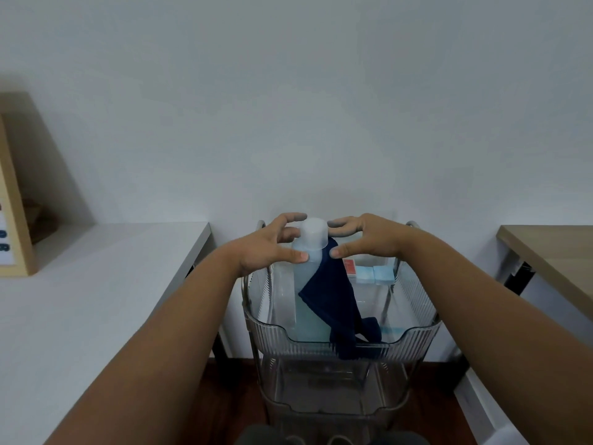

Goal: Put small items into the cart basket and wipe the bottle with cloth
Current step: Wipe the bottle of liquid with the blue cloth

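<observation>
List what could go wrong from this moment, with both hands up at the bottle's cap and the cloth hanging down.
1. The left hand has only a fingertip grip near the cap of the tall bottle; it could tip inside the cart basket.
2. The dark blue cloth is pinched by the right hand at its top only; it could slip off before wiping.
3. A falling bottle might hit the light blue boxes behind it.
</observation>
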### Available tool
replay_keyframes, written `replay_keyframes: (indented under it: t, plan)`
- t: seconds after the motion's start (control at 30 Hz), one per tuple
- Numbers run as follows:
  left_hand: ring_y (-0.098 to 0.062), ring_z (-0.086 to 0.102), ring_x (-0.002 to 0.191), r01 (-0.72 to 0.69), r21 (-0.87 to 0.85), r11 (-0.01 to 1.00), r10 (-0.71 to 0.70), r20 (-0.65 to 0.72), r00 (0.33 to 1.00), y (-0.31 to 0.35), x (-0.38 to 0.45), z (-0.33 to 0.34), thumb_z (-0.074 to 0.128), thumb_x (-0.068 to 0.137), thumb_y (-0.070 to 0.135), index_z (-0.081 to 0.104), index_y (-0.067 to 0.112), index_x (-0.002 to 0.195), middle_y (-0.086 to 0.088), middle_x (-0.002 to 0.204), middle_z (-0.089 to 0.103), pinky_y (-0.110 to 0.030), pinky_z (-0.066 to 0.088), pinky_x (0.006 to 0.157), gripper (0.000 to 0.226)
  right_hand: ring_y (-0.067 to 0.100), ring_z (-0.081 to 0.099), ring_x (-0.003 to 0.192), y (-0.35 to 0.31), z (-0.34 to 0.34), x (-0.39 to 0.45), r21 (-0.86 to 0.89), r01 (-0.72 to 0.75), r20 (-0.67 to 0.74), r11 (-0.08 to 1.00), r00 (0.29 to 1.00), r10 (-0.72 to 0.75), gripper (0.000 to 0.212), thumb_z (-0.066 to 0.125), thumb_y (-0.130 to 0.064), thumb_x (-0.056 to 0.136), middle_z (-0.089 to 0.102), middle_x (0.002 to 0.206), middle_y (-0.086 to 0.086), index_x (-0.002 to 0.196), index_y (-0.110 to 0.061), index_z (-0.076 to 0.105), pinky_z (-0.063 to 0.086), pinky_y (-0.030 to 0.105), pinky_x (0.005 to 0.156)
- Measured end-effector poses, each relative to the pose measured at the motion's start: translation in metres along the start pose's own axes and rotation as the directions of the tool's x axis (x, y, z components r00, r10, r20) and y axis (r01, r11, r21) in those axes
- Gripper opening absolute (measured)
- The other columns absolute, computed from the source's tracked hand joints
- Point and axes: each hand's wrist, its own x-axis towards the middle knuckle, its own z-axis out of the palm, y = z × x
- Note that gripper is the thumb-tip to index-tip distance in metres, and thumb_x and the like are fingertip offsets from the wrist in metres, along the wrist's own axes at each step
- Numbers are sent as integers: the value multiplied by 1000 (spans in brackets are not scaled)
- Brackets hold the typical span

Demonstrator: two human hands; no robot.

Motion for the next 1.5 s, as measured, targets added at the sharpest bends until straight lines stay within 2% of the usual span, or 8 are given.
replay_keyframes:
  t: [0.2, 0.33, 0.57, 0.73, 0.87, 1.07, 1.2, 1.5]
  plan:
    - [-8, 46, 122, -87, 245, 966, 151, -255, 955, -7, -3, 32, 84, 69, 49, 31, 40, 142, 12, 128, 43, -27, 41, 98, 91, 9, 38, 135, 2, 4, -1, 64, 8, -6, 998, 1000, -8, 51, 80, -41, 73, 46, 145, -17, 122, -43, 64, 26, 29, 108]
    - [-2, 50, 114, -113, 164, 980, 158, -300, 941, -12, -1, 33, 90, 65, 40, 37, 41, 137, 18, 119, 44, -16, 42, 85, 90, 7, 36, 136, 3, 0, -1, 43, -7, 22, 999, 1000, 6, 53, 81, -48, 68, 43, 147, -17, 118, -49, 64, 25, 30, 110]
    - [-2, 42, 133, -48, 135, 990, 55, -51, 997, -4, -2, 6, 85, 73, 34, 14, 42, 154, 13, 137, 55, -48, 19, 121, 108, 5, 35, 137, 3, -7, 3, -3, -5, 86, 1000, 996, 5, 50, 76, -48, 75, 40, 148, -21, 123, -48, 61, 22, 34, 114]
    - [-12, 40, 135, -44, 223, 974, 90, -202, 975, -8, -10, 22, 82, 59, 63, 10, 57, 147, 32, 127, 41, -42, 32, 113, 114, -12, 46, 120, 2, 3, 1, 100, 35, 48, 994, 998, -40, 47, 74, -33, 83, 55, 132, -27, 128, -38, 61, 30, 18, 100]
    - [3, 51, 114, -75, 189, 979, 143, -379, 914, -12, -8, 39, 85, 47, 64, 26, 49, 143, 25, 120, 49, -32, 45, 100, 114, -16, 55, 103, 0, 2, 0, 116, 41, 64, 992, 997, -48, 46, 74, -31, 83, 65, 112, -30, 127, -36, 62, 34, 21, 98]
    - [-10, 33, 143, -14, 184, 983, 50, -192, 980, -5, -8, 17, 85, 52, 57, 11, 33, 156, 45, 103, 61, -51, 12, 122, 130, -2, 42, 129, -2, 0, 2, 69, 48, 64, 996, 997, -53, 42, 76, -38, 79, 51, 135, -29, 120, -42, 65, 27, 27, 108]
    - [-20, 6, 152, 24, 158, 987, -5, -119, 993, -3, -8, 11, 81, 56, 60, -3, 46, 153, 19, 142, 51, -55, 11, 121, 129, -9, 48, 122, -5, 0, 4, 94, 62, 87, 994, 994, -71, 38, 72, -36, 84, 58, 130, -27, 121, -38, 66, 29, 26, 107]
    - [-3, 44, 130, -44, 164, 986, 113, -437, 892, -12, -13, 35, 85, 45, 67, 14, 43, 153, 29, 116, 59, -40, 30, 116, 131, 4, 58, 118, -4, 9, -1, 167, 75, 88, 983, 992, -91, 41, 66, -27, 91, 65, 125, -14, 131, -30, 60, 36, 33, 109]
